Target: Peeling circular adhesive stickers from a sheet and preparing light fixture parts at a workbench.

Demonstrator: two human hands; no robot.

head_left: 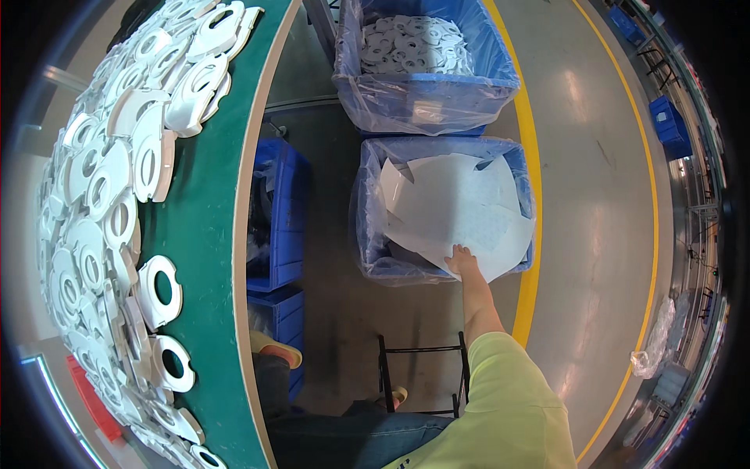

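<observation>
My right hand [462,262] reaches out over a large white sheet [457,199] that lies across the top of a plastic-lined blue bin [367,254]. The fingers are spread and rest on the sheet near its front edge, and no grip on it is visible. The sheet has cut, uneven edges and covers most of what the bin holds. My left hand is out of view.
At left, a green table [207,195] bears a heap of white ring-shaped parts [101,187]. Another lined blue bin [426,102] behind holds similar parts. Blue crates [289,219] stand beside the table. A black metal frame [422,349] stands near my legs.
</observation>
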